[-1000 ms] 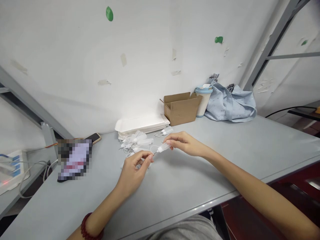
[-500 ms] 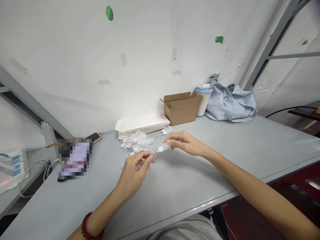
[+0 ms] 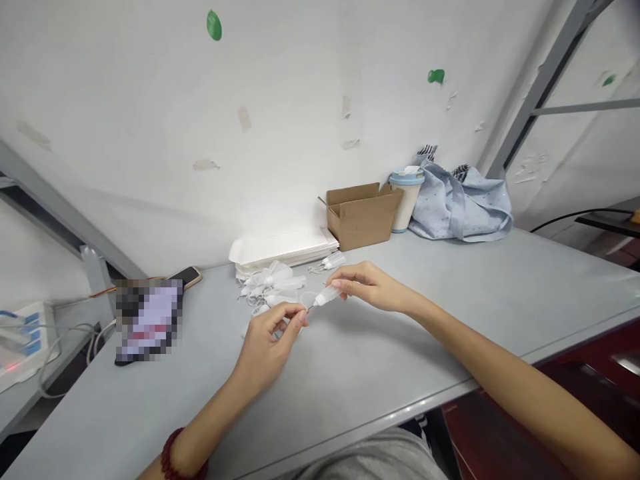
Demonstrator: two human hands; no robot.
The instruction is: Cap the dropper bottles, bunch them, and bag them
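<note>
My right hand [image 3: 376,287] pinches a small translucent squeeze bottle [image 3: 327,295] by its body, tilted with its white neck down to the left. A thin dark needle tip runs from the neck to my left hand [image 3: 270,341], whose thumb and fingers are pressed together at the needle's end; whether they also hold a tiny cap is hidden. A thin white loop arches beside the neck. Behind the left hand lies a pile of similar needle-tip bottles [image 3: 273,277] with loops. More of these bottles [image 3: 331,261] lie beyond my right fingers.
Flat white cartons [image 3: 285,248] are stacked against the wall. To their right stand an open cardboard box [image 3: 367,223], a lidded cup [image 3: 407,203] and a light blue cloth bag [image 3: 460,207]. A phone [image 3: 189,277], a blurred-out item [image 3: 153,320] and a power strip [image 3: 27,340] are at left.
The view has shifted very slightly. Both hands keep the same hold on the bottle and its tip.
</note>
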